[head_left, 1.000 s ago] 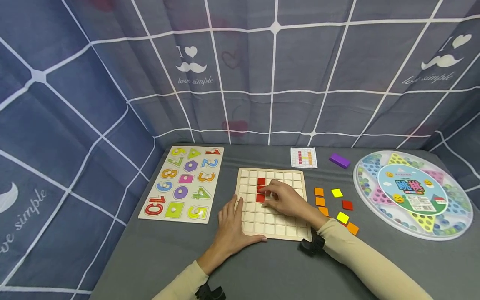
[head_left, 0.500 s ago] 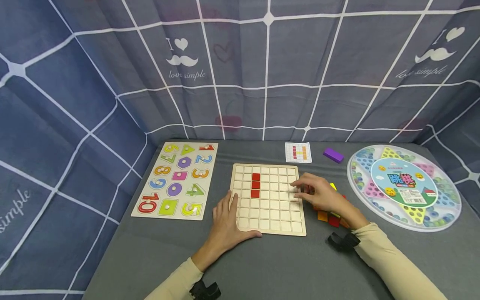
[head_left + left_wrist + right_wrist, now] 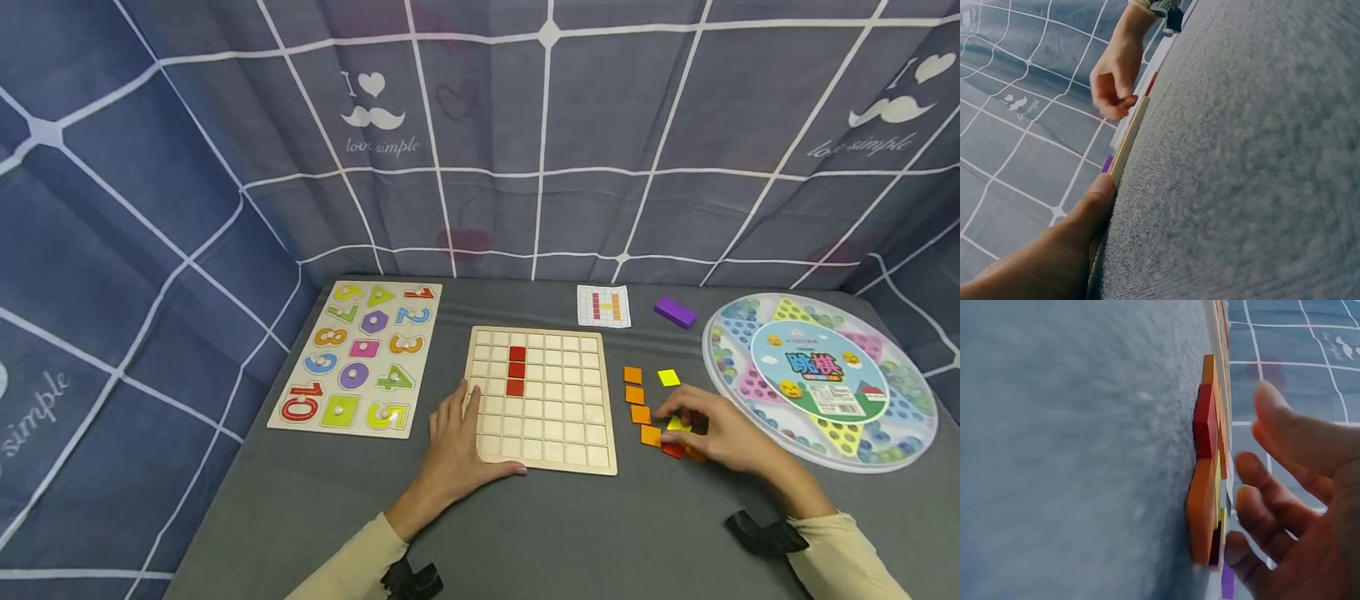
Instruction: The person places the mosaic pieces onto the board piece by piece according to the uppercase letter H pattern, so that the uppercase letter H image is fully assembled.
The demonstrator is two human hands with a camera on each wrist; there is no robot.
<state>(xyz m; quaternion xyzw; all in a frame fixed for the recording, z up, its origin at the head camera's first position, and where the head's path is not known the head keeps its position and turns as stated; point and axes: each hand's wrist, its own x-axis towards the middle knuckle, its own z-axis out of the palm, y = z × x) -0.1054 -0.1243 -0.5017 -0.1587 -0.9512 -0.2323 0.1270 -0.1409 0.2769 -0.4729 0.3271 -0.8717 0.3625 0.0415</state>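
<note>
A wooden grid board lies on the grey table with a short column of red square tiles on it. My left hand rests along its left side, fingers straight, with the thumb at the near edge. To the right of the board, my right hand hovers over loose tiles, thumb and fingers apart. Beneath it are a yellow tile, a red tile and an orange tile. The right wrist view shows nothing between its fingertips. More orange tiles form a column beside the board.
A printed pattern card and a purple block lie behind the board. At left is a number and shape puzzle board. A round game box stands at right, close to my right hand. Patterned curtains enclose the table.
My right hand has left the red tiles on the board and moved right to the loose tiles, its fingers parting. My left hand stays at the board's edge.
</note>
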